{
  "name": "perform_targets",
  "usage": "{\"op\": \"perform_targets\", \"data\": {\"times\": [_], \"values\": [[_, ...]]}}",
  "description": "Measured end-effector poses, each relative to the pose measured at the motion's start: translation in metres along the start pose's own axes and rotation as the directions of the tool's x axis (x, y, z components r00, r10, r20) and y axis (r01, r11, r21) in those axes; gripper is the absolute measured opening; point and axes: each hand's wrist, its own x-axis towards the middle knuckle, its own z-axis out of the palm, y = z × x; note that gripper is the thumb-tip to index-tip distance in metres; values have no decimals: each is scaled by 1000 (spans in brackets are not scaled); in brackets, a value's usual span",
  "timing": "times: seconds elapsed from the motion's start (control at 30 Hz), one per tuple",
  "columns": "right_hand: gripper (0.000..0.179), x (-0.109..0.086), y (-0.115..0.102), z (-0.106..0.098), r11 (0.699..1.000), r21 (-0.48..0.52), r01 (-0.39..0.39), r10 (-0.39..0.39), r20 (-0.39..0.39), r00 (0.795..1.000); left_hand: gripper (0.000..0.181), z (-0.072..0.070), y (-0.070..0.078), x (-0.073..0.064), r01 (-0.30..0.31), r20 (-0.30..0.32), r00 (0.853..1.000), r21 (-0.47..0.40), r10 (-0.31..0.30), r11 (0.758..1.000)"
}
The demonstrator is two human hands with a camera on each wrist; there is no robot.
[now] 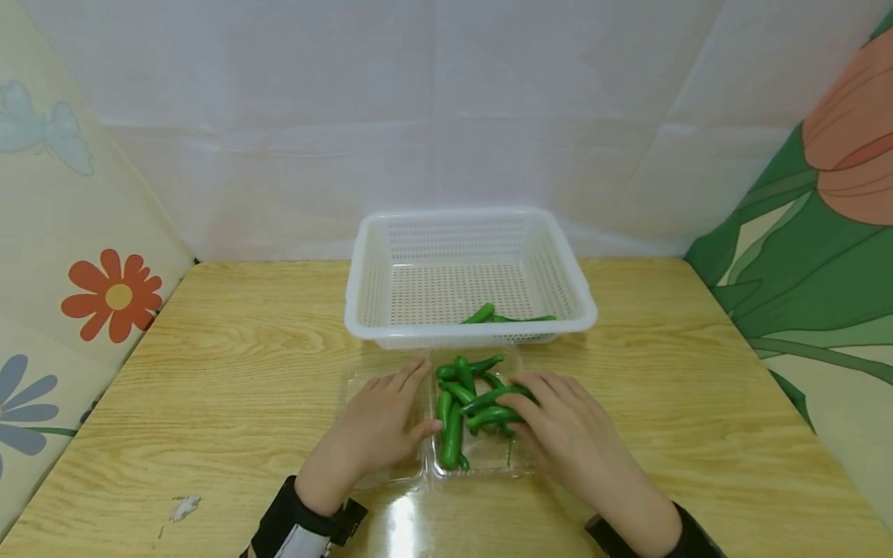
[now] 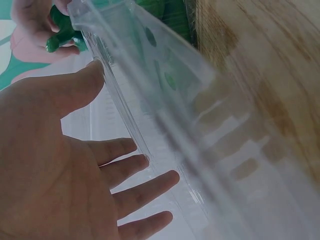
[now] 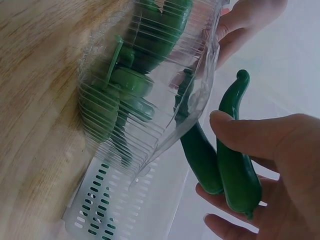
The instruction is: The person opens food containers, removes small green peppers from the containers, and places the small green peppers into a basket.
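Note:
A clear plastic clamshell box (image 1: 481,471) lies spread out on the table, its right half full of green peppers (image 1: 451,438). My right hand (image 1: 575,434) is over that half's right side. Between its thumb and fingers it holds two green peppers (image 3: 239,175), side by side, as the right wrist view shows. My left hand (image 1: 380,425) is at the box's other half, fingers spread and fairly straight. In the left wrist view its thumb (image 2: 82,90) touches the clear plastic edge (image 2: 120,102), with the other fingertips close along it.
Just behind the box stands a white perforated basket (image 1: 470,332) with a few green peppers (image 1: 480,314) at its near side. A white sheet (image 1: 432,116) hangs behind the wooden table (image 1: 251,349). Patterned panels flank both sides.

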Motion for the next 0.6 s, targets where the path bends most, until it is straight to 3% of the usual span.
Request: {"op": "perform_targets", "data": {"times": [0.6], "values": [[28, 2, 3, -5, 999, 47, 14, -8, -127, 992, 82, 1, 0, 0, -1, 0, 1000, 0, 1, 1000]]}}
